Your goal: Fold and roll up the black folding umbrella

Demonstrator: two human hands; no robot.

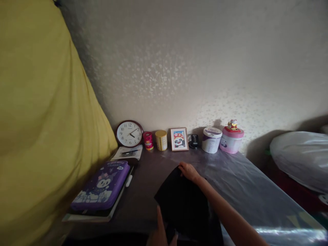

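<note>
A black cloth (183,205) is spread out before me, its upper part over the table and its lower end running off the bottom of the view. My right hand (188,172) reaches in from the right and pinches the cloth's upper edge between thumb and fingers. Low in the view, my left hand (160,234) grips a dark fold of the same cloth near its lower left side, partly cut off by the frame. What kind of cloth piece it is cannot be made out.
On the grey-covered table (238,191), a purple case (102,186) lies on books at left. Along the wall stand a clock (130,134), red can (148,140), yellow-lidded can (161,140), picture frame (179,139), black device (194,140), white tub (211,140) and pink tub (231,141).
</note>
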